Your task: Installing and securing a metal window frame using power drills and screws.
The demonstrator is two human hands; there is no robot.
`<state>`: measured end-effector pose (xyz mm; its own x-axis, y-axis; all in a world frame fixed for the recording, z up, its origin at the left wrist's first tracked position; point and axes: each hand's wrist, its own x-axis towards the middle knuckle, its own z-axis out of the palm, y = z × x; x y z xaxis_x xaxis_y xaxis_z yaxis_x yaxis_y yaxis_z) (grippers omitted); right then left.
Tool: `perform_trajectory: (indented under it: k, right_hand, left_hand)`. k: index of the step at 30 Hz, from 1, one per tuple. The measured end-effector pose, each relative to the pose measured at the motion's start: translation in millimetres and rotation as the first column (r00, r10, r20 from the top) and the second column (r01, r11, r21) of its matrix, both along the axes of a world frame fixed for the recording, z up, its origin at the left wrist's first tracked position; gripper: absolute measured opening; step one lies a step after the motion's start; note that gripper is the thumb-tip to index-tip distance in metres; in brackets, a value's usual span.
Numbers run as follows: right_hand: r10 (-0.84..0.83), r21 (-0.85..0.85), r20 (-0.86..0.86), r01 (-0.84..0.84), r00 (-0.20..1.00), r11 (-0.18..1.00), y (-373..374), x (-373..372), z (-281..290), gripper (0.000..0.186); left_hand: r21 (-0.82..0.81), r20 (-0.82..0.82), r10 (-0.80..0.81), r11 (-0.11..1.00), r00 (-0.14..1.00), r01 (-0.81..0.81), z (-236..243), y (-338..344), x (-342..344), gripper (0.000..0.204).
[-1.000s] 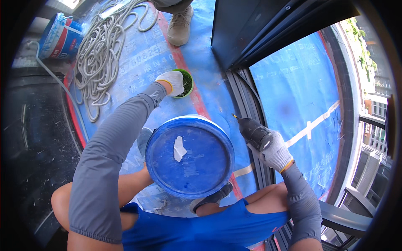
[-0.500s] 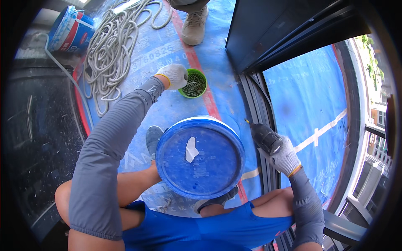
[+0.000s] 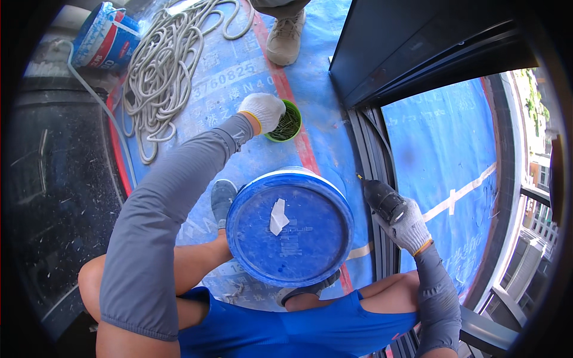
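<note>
Green cup (image 3: 279, 139) on blue sheeting (image 3: 331, 131) could tip if the left hand (image 3: 264, 111), its grip impossible to tell, nudged it, while the drill (image 3: 384, 200) grasped by the right hand (image 3: 412, 228) could scrape the track (image 3: 371, 146) if dropped.

It looks like a building site in here — printed blue sheeting (image 3: 333, 140) spread underfoot with pale tape (image 3: 470, 189) across it, rope (image 3: 160, 74) heaped beside a smeared bucket (image 3: 109, 43), a dark metal track (image 3: 377, 156) running along — and a drill (image 3: 384, 201) in the worker's gloved right hand (image 3: 412, 230).
</note>
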<state>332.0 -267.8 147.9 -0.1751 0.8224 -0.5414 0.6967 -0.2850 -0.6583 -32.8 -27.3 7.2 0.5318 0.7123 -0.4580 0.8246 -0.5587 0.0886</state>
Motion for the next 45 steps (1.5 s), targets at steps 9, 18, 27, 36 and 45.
perform_trajectory:
  k: [9, 18, 27, 36, 45]
  right_hand:
    - [0.077, 0.001, 0.03, -0.077, 0.997, 0.997, 1.4, 2.4, -3.8, 0.039]
    - [0.156, 0.065, 0.096, -0.163, 0.983, 0.985, 2.7, 1.8, -6.4, 0.036]
    - [0.115, 0.028, 0.008, -0.115, 0.993, 0.993, 4.4, -2.6, -5.8, 0.034]
    - [0.063, 0.042, -0.011, -0.063, 0.998, 0.997, 0.9, -2.1, -12.1, 0.036]
    - [0.129, 0.03, 0.072, -0.131, 0.989, 0.991, 6.1, -6.7, -8.1, 0.04]
  left_hand:
    - [-0.018, -0.247, -0.199, 0.98, 0.948, 0.2, 25.7, 3.0, 10.1, 0.023]
    - [-0.017, -0.038, -0.187, 0.982, 0.982, 0.186, 7.7, 13.4, -2.2, 0.029]
    - [-0.175, -0.215, -0.304, 0.947, 0.928, 0.27, 21.7, 9.8, 6.1, 0.025]
    - [-0.031, 0.074, -0.119, 0.992, 0.99, 0.121, 8.4, 18.5, -6.7, 0.027]
    - [0.15, 0.057, -0.128, 0.982, 0.99, 0.118, -13.8, -13.1, 29.5, 0.02]
